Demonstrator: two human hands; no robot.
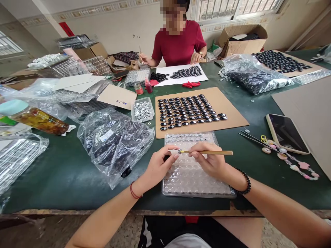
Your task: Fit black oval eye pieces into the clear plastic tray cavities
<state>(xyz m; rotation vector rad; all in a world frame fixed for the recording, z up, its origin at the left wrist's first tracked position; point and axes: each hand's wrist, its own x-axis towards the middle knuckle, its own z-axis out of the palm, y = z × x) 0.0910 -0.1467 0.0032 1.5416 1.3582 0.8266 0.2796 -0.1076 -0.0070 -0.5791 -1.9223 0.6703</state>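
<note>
My left hand (159, 165) pinches a small round silvery piece (179, 151) between thumb and fingertip. Something dark shows behind those fingers, too hidden to name. In my right hand (209, 162) is a thin wooden stick (219, 152), held like a pen. Its yellowish tip meets the silvery piece, or comes very close to it. Both hands are above a clear plastic tray (199, 191) with rows of round hollows; small pieces sit in its far rows. Beyond it, glossy black oval pieces (192, 110) lie in rows on a cardboard sheet (230, 105).
Left of the cardboard stand a tub of silvery discs (142, 109) and a plastic bag of dark pieces (113, 134). A drink bottle (38, 119) lies further left. Tweezers (254, 140), a phone (287, 132) and a beaded strap (297, 167) lie right. Opposite sits a co-worker (178, 44).
</note>
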